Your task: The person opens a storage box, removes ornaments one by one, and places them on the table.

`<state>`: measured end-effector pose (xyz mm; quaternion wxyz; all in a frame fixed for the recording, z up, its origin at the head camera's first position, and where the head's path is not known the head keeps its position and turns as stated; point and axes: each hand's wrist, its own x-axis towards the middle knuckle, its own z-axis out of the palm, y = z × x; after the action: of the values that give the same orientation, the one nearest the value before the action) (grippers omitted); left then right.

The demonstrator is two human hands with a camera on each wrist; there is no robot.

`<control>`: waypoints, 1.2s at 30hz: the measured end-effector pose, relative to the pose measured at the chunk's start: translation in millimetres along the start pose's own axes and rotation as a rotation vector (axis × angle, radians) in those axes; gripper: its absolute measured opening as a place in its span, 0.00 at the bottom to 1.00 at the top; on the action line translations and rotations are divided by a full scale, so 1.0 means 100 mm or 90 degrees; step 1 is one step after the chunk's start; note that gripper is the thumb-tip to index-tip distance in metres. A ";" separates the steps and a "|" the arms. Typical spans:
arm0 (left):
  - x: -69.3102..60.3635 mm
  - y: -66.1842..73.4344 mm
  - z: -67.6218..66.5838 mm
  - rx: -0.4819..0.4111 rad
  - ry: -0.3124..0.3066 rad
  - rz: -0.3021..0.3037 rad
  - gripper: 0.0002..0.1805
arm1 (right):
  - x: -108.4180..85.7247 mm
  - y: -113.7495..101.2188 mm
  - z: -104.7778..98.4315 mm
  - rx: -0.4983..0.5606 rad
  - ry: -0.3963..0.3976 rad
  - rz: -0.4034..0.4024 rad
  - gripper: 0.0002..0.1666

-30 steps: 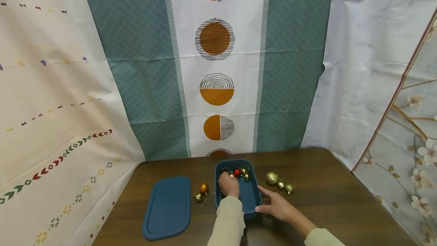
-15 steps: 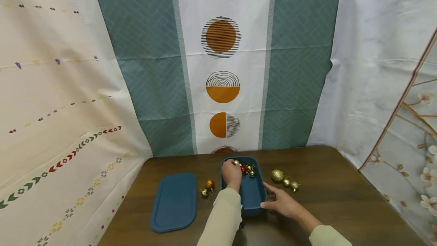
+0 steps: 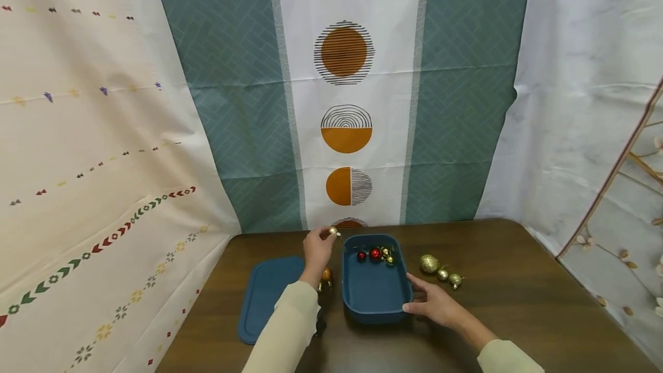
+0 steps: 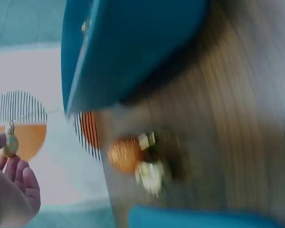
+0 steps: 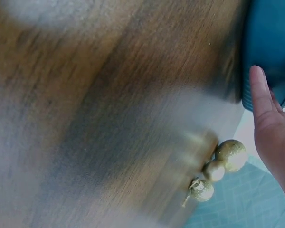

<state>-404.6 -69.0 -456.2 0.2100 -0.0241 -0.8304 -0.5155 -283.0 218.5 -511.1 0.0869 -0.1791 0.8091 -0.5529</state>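
Between thumb and fingers, my left hand (image 3: 316, 253) pinches a small gold bauble (image 3: 333, 230) above the table, just left of the blue box's far corner. The left wrist view shows that same bauble (image 4: 10, 146) in the fingertips. Inside the blue box (image 3: 377, 295), two red baubles (image 3: 374, 254) and a few small gold ones (image 3: 385, 252) lie along the far end. My right hand (image 3: 437, 305) rests against the box's right side with fingers extended; in the right wrist view its thumb (image 5: 259, 92) lies along the wall.
Left of the box lie an orange bauble (image 4: 125, 154) and a gold one (image 4: 151, 178), partly behind the left arm in the head view. Further left is a flat blue lid (image 3: 264, 289). Three gold baubles (image 3: 429, 263) sit in a row right of the box.
My left hand has come up out of the box with the gold bauble and moved left past the rim. The right hand has stayed at the box's side.
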 end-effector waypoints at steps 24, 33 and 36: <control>-0.10 -0.91 -0.66 0.039 -0.181 -0.004 0.15 | -0.04 0.00 -0.02 0.013 -0.006 -0.007 0.50; -0.18 -1.00 -0.59 0.076 -0.202 -0.033 0.14 | -0.02 0.00 0.00 0.035 -0.015 -0.004 0.49; -0.21 -0.99 -0.60 0.073 -0.206 -0.035 0.13 | -0.01 -0.01 0.01 0.034 -0.016 -0.002 0.49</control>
<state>-391.4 -163.3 -524.6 0.0606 -0.0719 -0.8817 -0.4624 -281.4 218.0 -510.4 0.1005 -0.1851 0.7928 -0.5720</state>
